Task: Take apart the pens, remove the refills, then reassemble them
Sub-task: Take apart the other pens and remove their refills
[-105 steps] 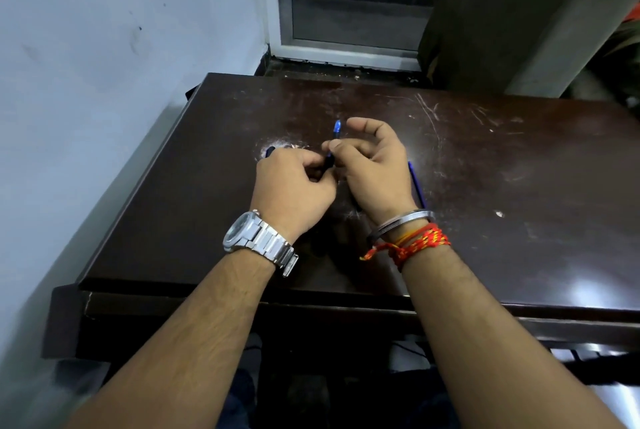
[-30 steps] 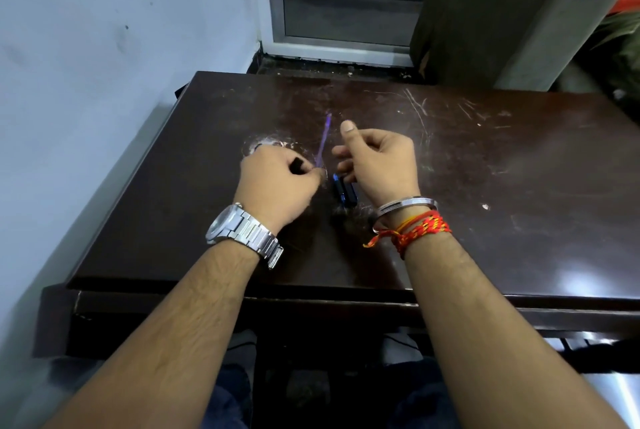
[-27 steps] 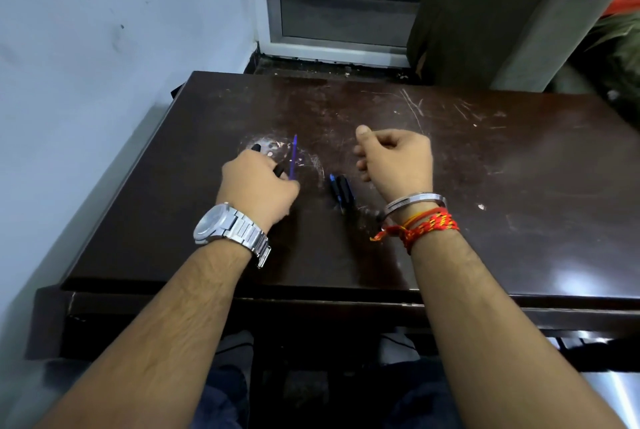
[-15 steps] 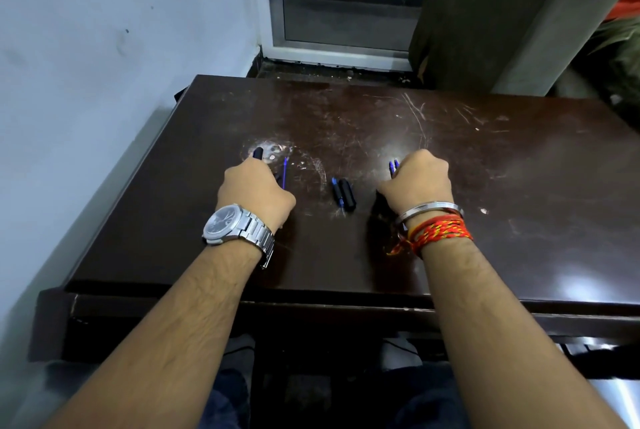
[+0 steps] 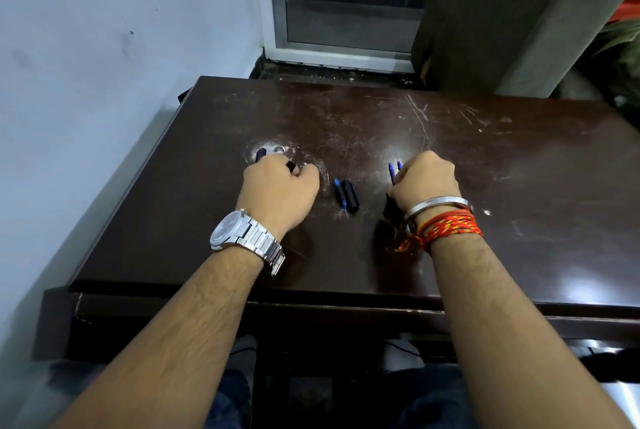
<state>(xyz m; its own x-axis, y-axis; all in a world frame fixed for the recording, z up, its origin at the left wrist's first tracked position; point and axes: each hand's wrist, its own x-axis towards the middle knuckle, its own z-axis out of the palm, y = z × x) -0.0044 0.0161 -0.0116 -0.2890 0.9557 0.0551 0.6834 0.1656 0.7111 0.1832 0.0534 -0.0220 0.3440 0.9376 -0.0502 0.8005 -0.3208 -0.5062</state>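
Note:
My left hand (image 5: 278,191) rests as a fist on the dark table (image 5: 519,207), closed around a black pen part (image 5: 292,166). A blue pen end (image 5: 260,154) pokes out past its knuckles. My right hand (image 5: 425,179) is a fist further right, gripping two thin blue pen pieces (image 5: 394,168) whose tips stick up beyond the thumb. Between the hands lie a short blue pen piece (image 5: 339,192) and a black pen piece (image 5: 350,194), side by side on the table. What else either fist holds is hidden.
A pale wall runs along the table's left edge. A window frame (image 5: 343,54) and a dark pillar (image 5: 485,13) stand behind the far edge. The table's front edge is just below my wrists. A whitish scuff (image 5: 277,148) marks the top near my left hand.
The hands pulled apart. My left hand lowered the thin blue refill to the table, where it no longer shows. My right hand moved right and closed on two blue pieces. Two parts lie between them.

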